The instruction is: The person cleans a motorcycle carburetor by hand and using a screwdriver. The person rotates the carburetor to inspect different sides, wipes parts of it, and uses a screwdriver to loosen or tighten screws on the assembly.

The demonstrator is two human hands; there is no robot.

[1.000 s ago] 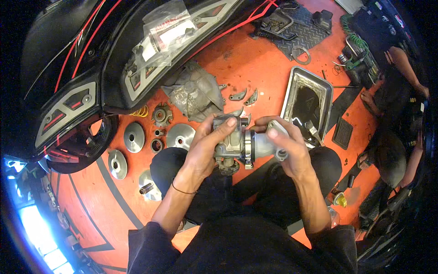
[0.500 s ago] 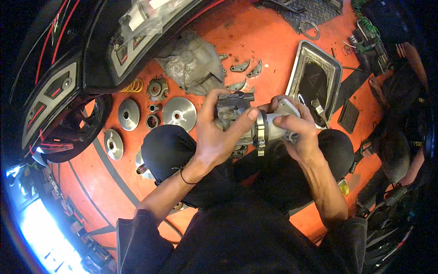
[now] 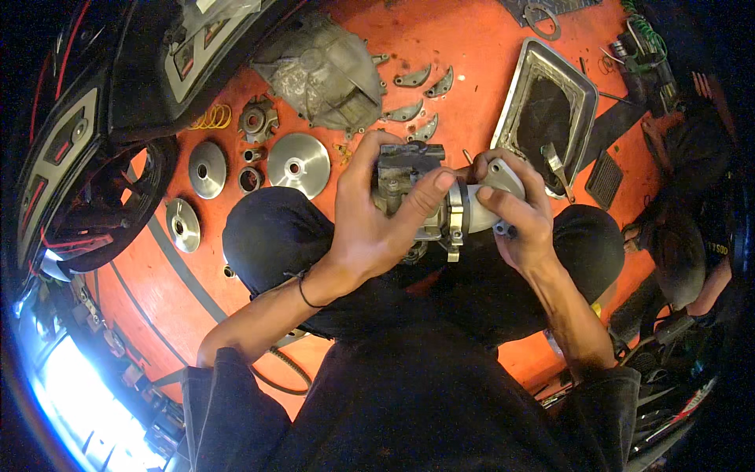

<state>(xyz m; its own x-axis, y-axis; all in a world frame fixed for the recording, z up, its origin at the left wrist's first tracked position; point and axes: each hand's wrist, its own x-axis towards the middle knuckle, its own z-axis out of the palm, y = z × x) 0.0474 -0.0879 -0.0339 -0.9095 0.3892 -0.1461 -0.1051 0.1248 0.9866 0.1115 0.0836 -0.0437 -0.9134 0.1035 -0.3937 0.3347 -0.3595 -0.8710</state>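
Note:
My left hand (image 3: 366,216) is wrapped round a throttle body (image 3: 407,161), dark on top and grey metal below, its thumb lying across it toward the joint. A shiny metal hose clamp (image 3: 455,216) circles the joint where the throttle body meets a pale intake manifold (image 3: 477,214). My right hand (image 3: 525,220) grips that manifold near its flat flange (image 3: 499,175), thumb on the pipe. The right fingers behind the flange are partly hidden. Both joined parts are held up above the floor, between my knees.
On the orange floor lie a large grey casing (image 3: 326,75), pulley discs (image 3: 299,164), several curved shoes (image 3: 413,77) and a yellow spring (image 3: 211,118). A metal tray (image 3: 511,88) with a brush (image 3: 556,167) stands ahead right. A scooter (image 3: 130,94) is at left; another person (image 3: 680,244) sits at right.
Both hands keep their grip on the joined parts, which have shifted slightly to the right in the view. The floor parts appear a little higher, as the view itself has moved.

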